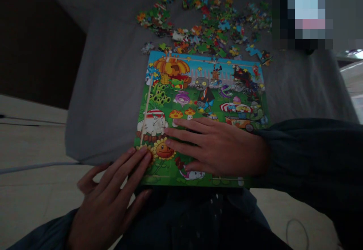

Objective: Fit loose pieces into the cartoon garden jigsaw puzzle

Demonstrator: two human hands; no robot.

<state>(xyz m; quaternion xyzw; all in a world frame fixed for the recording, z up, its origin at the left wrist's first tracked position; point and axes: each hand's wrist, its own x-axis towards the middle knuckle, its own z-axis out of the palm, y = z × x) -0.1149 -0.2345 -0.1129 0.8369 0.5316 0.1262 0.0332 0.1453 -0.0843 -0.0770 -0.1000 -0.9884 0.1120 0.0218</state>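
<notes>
Grey padded surface [113, 91], dim light: one picture board [204, 91] lies flat on it, near edge overhanging toward the lap, and one loose heap of puzzle pieces [210, 27], too many to count, sits just beyond its far edge. Right hand [218, 148] rests flat, fingers spread, on the board's lower middle, holding nothing; left hand [113, 201] lies open, fingertips touching the near-left corner. Bare cloth stays free left and right of the board.

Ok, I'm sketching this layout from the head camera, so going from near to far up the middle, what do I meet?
Left hand at the board's near corner → right hand flat on the picture board → loose puzzle pieces on the grey cushion.
</notes>
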